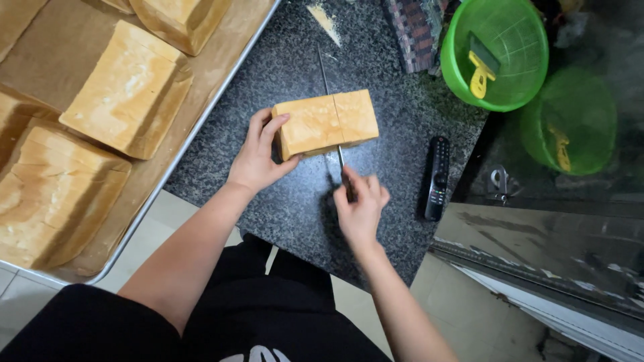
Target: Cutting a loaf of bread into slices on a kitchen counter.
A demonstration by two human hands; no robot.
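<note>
A golden block of bread [325, 123] lies on the dark speckled stone counter [295, 201]. My left hand [258, 155] grips the loaf's left end, thumb on top. My right hand [359, 204] is closed on the dark handle of a long thin knife [329, 87]. The blade runs away from me through a cut in the loaf, right of its middle, and its tip shows beyond the far side.
A metal tray [201, 117] lined with brown paper holds several large loaves [127, 90] at left. A black remote control [437, 177] lies right of the loaf. A green plastic bowl [496, 57] with a yellow-handled scraper [480, 72] stands at the back right. Crumbs lie at the far edge.
</note>
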